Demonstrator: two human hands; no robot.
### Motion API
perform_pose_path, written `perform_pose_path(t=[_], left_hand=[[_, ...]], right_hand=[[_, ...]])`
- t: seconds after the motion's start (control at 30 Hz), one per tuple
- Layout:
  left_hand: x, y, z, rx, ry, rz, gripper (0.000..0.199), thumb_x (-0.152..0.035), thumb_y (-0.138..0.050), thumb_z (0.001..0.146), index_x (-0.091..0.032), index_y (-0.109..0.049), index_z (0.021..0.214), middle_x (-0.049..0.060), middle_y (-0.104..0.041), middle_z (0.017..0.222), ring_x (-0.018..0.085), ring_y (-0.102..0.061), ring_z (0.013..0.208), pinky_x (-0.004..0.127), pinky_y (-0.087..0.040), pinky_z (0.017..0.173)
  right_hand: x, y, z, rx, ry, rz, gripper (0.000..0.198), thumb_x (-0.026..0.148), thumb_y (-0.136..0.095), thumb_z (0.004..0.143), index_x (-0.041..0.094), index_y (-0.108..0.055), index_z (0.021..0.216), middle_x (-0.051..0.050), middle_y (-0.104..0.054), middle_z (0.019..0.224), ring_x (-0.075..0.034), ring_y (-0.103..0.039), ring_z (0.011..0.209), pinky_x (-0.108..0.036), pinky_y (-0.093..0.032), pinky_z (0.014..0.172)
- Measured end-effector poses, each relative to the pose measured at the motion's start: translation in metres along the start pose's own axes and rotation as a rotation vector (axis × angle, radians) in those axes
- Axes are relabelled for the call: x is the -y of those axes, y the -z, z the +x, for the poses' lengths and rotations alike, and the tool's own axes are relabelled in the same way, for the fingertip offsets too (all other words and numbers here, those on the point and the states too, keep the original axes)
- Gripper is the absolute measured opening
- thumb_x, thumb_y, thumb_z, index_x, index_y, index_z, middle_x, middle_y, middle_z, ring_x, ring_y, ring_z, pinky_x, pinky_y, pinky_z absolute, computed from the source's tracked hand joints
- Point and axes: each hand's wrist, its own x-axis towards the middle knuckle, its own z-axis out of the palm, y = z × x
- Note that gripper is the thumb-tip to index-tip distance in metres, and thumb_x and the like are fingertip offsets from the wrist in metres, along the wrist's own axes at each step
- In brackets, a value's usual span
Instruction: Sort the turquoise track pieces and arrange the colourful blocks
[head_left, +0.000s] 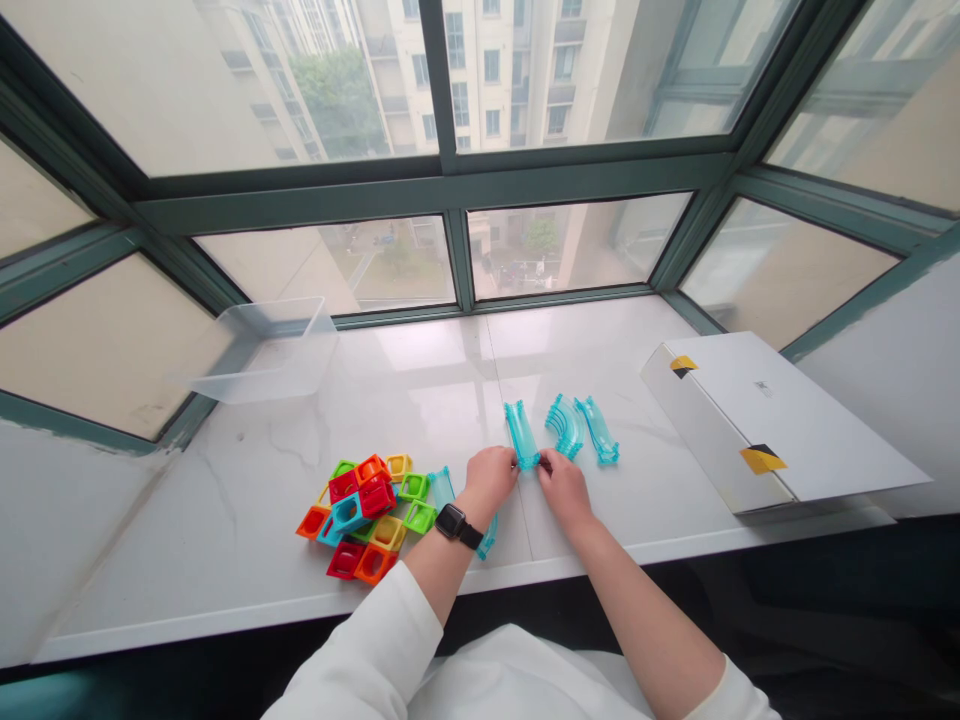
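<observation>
Green-framed windows [442, 185] enclosed a white marbled worktop [262, 540] on which a translucent turquoise straight track piece [522, 433] lay near the middle. At its seven o'clock the left hand [491, 477] had fingertips nearly closed, pinching the near end; at five o'clock the right hand [564, 487] pinched the opposite near corner. Seen from that piece, a curved track piece [566, 428] sat at three o'clock, coloured hollow blocks [367, 515] heaped at eight, and a clear plastic bin [266, 385] stood between nine and ten.

I log: clear plastic bin [259, 387], left; white box [765, 410], right; dark-green window frame [360, 200]; outside, apartment buildings [514, 75].
</observation>
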Motion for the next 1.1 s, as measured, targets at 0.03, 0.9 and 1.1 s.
perform_pose_path(t=[0.03,0.9,1.1], left_hand=[[0.000,0.000,0.000,0.000,0.002,-0.001,0.018,-0.028,-0.060,0.097,-0.027,-0.078,0.100,0.007,-0.079,0.108,0.026,-0.071,0.105,0.033,-0.050,0.086],[-0.003,0.009,-0.013,-0.070,-0.008,-0.006,0.016,-0.039,-0.062,0.100,-0.025,-0.068,0.106,0.005,-0.076,0.110,0.023,-0.071,0.104,0.032,-0.050,0.083],[-0.004,0.010,-0.010,-0.065,-0.014,0.029,0.014,-0.036,-0.062,0.100,-0.024,-0.068,0.102,0.007,-0.076,0.108,0.024,-0.070,0.102,0.032,-0.050,0.082]], right_hand=[[0.000,0.000,0.000,0.002,0.001,0.000,0.020,0.018,-0.052,0.090,0.024,-0.069,0.100,-0.006,-0.077,0.099,-0.026,-0.071,0.092,-0.038,-0.054,0.083],[0.006,0.005,-0.009,-0.076,0.095,0.196,0.018,0.033,-0.055,0.101,0.022,-0.063,0.113,-0.010,-0.068,0.111,-0.024,-0.072,0.097,-0.043,-0.064,0.090],[0.006,0.005,-0.006,-0.068,0.090,0.171,0.015,0.031,-0.054,0.099,0.022,-0.064,0.106,-0.010,-0.070,0.105,-0.025,-0.071,0.096,-0.042,-0.061,0.089]])
